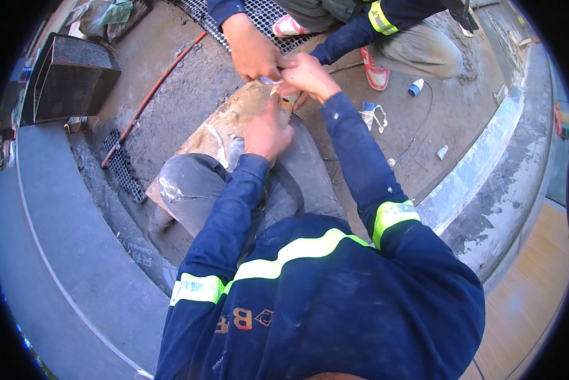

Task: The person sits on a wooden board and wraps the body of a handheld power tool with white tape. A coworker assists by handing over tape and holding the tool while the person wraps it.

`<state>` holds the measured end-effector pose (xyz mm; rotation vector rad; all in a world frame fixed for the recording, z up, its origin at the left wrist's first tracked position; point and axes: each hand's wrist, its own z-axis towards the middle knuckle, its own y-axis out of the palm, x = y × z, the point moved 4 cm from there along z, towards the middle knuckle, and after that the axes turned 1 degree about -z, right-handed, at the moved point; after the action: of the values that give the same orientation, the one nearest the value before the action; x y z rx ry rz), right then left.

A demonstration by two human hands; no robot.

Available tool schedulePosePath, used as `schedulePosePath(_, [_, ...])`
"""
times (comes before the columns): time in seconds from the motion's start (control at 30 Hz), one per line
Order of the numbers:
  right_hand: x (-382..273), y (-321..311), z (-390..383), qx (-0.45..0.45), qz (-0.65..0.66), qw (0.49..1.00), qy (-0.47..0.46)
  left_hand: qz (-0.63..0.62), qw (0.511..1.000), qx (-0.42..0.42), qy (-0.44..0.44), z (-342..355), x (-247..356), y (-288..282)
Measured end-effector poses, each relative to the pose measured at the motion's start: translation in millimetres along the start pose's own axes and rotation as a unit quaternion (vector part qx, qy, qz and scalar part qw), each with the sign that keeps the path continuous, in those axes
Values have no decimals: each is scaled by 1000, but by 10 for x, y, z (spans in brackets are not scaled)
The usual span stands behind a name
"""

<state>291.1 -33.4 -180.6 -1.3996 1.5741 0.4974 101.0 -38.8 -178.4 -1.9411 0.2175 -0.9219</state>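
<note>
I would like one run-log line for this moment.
left hand: over tan board | right hand: close to co-worker's hand | reddish rod: left of board

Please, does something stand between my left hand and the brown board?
Nothing visible does: your left hand overlaps the brown board in view, though contact is unclear. The co-worker's hand is beyond it, not between.

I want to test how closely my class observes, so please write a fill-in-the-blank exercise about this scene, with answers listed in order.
The person's ____ hand is nearer the co-worker's hand.
The long red rod lies to the ____ of the tan board.
The person's top is navy ____.
The co-worker's shoes are white and ____.
Missing words: right; left; blue; red.
</note>
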Motion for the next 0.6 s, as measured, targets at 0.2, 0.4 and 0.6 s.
schedulePosePath(0.2, [-71, 104, 185, 22, -160, 985, -63, -15, 1000, -5, 0, 14, 14, 4])
schedulePosePath(0.4, [-252, 203, 213, -16, -254, 962, -99, -14, 1000, 4, -2, 38, -83, 43])
schedulePosePath(0.6, [-183, 256, 315, -121, -153, 981, -14, -7, 1000, 7, 13, 42, -37, 28])
